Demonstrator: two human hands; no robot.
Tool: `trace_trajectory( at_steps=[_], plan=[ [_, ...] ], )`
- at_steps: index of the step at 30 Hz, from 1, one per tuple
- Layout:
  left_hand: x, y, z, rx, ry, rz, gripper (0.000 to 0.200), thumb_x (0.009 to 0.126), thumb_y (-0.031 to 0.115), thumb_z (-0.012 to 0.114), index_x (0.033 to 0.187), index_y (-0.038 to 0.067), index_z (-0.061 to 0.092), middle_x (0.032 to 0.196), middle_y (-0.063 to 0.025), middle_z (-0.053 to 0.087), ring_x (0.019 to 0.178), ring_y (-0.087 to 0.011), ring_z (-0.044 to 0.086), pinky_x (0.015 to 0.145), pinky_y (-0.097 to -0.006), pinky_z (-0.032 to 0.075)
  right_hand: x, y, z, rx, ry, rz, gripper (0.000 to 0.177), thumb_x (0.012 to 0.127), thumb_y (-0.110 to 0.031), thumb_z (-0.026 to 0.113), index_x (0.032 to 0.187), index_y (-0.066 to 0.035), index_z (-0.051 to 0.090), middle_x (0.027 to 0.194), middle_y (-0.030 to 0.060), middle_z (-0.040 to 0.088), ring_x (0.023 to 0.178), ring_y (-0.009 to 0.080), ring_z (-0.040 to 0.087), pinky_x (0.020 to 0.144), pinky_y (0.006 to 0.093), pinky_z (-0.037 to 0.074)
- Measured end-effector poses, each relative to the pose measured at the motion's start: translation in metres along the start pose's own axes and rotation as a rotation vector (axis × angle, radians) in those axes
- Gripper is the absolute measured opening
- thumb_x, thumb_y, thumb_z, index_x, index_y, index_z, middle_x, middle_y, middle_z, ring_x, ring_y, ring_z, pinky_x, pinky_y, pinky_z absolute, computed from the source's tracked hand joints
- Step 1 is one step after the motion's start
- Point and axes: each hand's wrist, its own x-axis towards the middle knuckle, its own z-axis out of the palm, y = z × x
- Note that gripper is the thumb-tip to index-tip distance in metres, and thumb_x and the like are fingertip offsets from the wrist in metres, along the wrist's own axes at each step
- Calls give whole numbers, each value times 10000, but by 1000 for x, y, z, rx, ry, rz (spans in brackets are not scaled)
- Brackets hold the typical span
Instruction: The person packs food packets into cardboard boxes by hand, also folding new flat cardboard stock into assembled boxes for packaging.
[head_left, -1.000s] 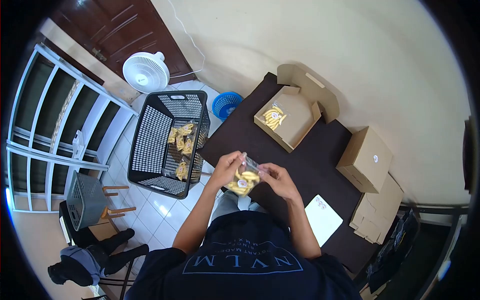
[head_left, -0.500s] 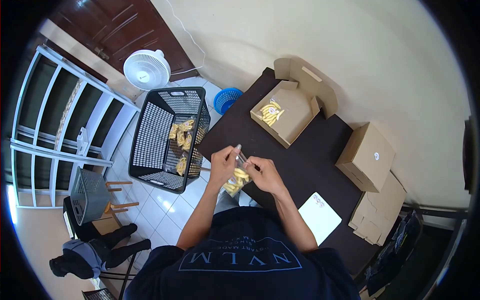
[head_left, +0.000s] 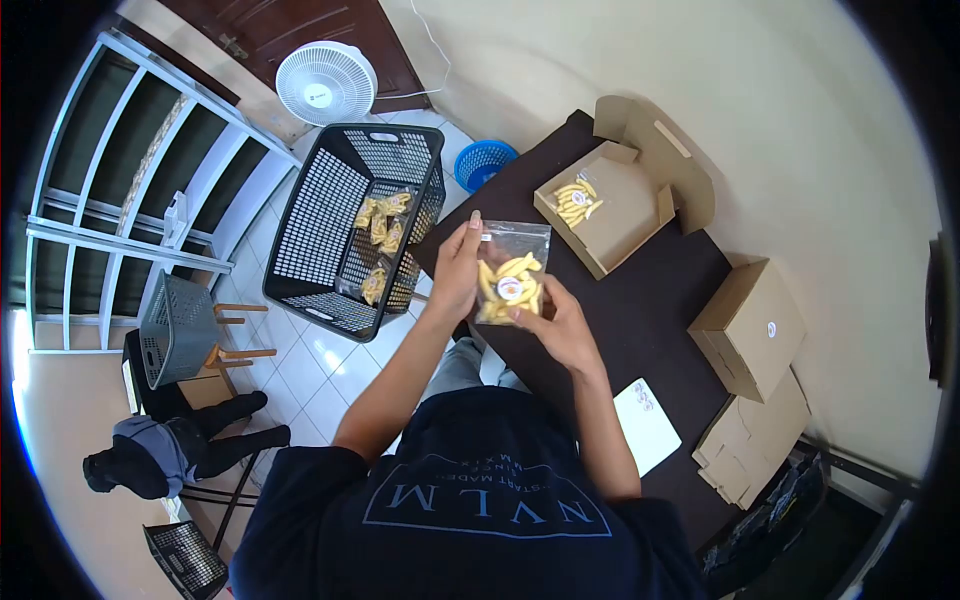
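Observation:
A clear plastic bag of yellow finger-shaped snacks [head_left: 513, 280] is held up over the near edge of the dark table, its round white label facing me. My left hand [head_left: 458, 270] grips the bag's left side, with the thumb near the top corner. My right hand [head_left: 560, 322] is closed on the lower right corner, thumb in front. Beyond my hands, another bag of the same snacks [head_left: 577, 199] lies inside the open cardboard box [head_left: 627, 221].
Left of the table [head_left: 640, 305] stands a dark plastic crate [head_left: 318, 222] with several snack bags inside. A blue basket [head_left: 483, 165] and white fan [head_left: 326, 85] are behind. At right are a closed box [head_left: 748, 330], flat cardboard [head_left: 752, 440] and a white sheet [head_left: 643, 430]. Another person [head_left: 160, 450] is at lower left.
Both hands have raised the bag and moved it away from my body. It now hangs flat with its label showing, and my right hand has shifted from its top to its lower corner.

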Motion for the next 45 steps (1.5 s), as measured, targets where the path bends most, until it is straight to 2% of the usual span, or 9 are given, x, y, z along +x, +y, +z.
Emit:
trace_trajectory(
  at_steps=[7,9,11,14,17,23,28,34,45],
  plan=[
    [-14,-44,-22,439,-250,-406,421,919,270,685,1222,3,566,1056,-70,647,927,-107,615,788,-260,510,5,10,-11,241,39,384,234,915,-103,653,1096,41,616,962,110,689,816,162,686,701,293,590],
    [-23,-57,-25,362,-242,-399,384,917,260,690,1189,9,589,1035,-57,648,922,-105,610,805,-261,503,2,23,-8,198,49,401,231,941,-164,632,1046,42,618,923,121,691,748,178,696,634,288,602],
    [-26,-65,-17,151,-204,-103,329,926,251,678,1148,16,616,966,-29,647,896,-96,605,799,-250,497,3,49,-8,130,103,-21,258,953,-206,623,1038,37,618,893,122,691,713,168,688,600,284,598],
    [-17,-64,-28,193,-238,-198,283,919,186,680,1140,20,616,922,-15,642,878,-93,605,796,-247,497,1,28,-21,296,-3,386,222,945,-154,632,1074,28,621,926,91,687,763,137,671,637,279,583],
    [-13,-63,-32,305,-281,-368,303,905,146,692,1161,13,599,958,-35,656,876,-98,617,786,-245,503,2,30,-22,212,-55,339,211,935,-131,639,1084,17,620,931,86,686,782,142,670,652,283,586],
    [-15,-82,-20,-270,65,-169,292,951,100,603,1224,11,544,1154,-114,644,1043,-201,644,878,-345,549,3,25,-26,327,162,290,289,924,-98,648,1181,-9,549,958,57,674,862,119,651,738,268,557],
    [-17,-93,-1,-439,-17,-204,343,975,216,592,1241,6,535,1169,-110,632,1087,-235,624,931,-425,518,16,21,-27,362,313,169,262,890,-41,668,1138,-4,590,970,51,675,824,101,627,690,226,498],
    [-10,-87,-25,-251,-47,-425,323,1005,354,511,1167,75,529,1059,-113,627,1036,-223,620,866,-376,515,79,-39,-105,-224,449,-84,299,865,18,660,1153,-10,589,900,43,659,802,87,583,699,252,462],
    [-39,-62,-102,90,78,-404,250,988,298,558,1110,80,560,968,-56,609,922,-152,604,798,-307,486,275,-16,-232,-1312,-182,113,340,730,-54,721,1057,-29,632,1052,156,684,1048,336,634,917,401,489]
  ],
)
